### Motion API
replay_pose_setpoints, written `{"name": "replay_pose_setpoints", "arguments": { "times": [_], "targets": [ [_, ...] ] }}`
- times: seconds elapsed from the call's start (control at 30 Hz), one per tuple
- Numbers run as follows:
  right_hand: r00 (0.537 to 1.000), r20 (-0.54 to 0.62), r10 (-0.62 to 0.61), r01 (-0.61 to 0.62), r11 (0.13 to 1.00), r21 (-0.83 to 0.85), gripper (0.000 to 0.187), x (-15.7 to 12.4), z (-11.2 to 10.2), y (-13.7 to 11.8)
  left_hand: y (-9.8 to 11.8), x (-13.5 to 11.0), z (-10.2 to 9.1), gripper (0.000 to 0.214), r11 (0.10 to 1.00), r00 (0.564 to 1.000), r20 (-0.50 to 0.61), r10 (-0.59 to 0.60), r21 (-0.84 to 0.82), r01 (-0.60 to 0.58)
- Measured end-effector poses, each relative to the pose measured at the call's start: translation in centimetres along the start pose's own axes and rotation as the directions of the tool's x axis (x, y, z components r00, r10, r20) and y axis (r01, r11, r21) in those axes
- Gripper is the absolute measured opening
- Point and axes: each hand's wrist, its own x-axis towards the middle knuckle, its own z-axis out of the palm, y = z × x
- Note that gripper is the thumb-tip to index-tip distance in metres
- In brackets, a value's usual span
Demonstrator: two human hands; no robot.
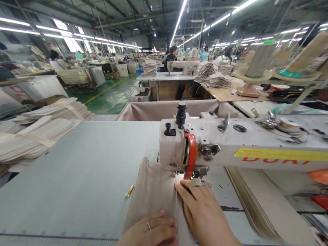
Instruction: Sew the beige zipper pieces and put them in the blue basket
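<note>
your fingers [187,190] of both hands lie flat and open on the beige fabric [153,189], gripping nothing. your right hand [200,208] is just beside the sewing machine [221,142], your left hand [150,236] nearer you on the counter [73,169].

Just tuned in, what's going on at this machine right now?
A person sits at a sewing machine with both hands flat on a beige fabric piece lying on the grey table. The right hand presses the fabric just in front of the needle area, fingertips near the presser foot. The left hand, wearing a ring, holds the fabric down closer to the body. A stack of cut beige pieces lies under the machine arm to the right, and more stacks sit at the table's left.
</note>
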Motion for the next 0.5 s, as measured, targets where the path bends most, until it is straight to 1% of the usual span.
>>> {"name": "replay_pose_setpoints", "arguments": {
  "times": [0.1,0.2,0.4,0.5],
  "targets": [
    [1.0,-0.003,0.001,-0.001,1.0,-0.004,0.044,-0.1,0.1,0.0,-0.3,0.5,0.3,0.014,0.999,0.999,-0.049,-0.019,0.032,0.02],
    [1.0,0.005,0.006,-0.006,1.0,-0.006,0.044,-0.1,0.2,0.0,-0.4,1.1,0.5,0.02,0.998,0.999,-0.032,-0.003,0.059,0.005],
    [1.0,0.014,0.014,-0.014,1.0,0.002,0.042,-0.1,0.2,0.0,-0.1,1.7,0.1,0.02,0.997,0.992,-0.128,-0.002,0.073,0.011],
    [1.0,0.017,0.008,-0.008,1.0,-0.003,0.042,-0.2,0.3,0.1,-0.2,1.5,0.2,0.022,0.998,0.995,-0.103,0.005,0.068,0.002]
  ]
}}
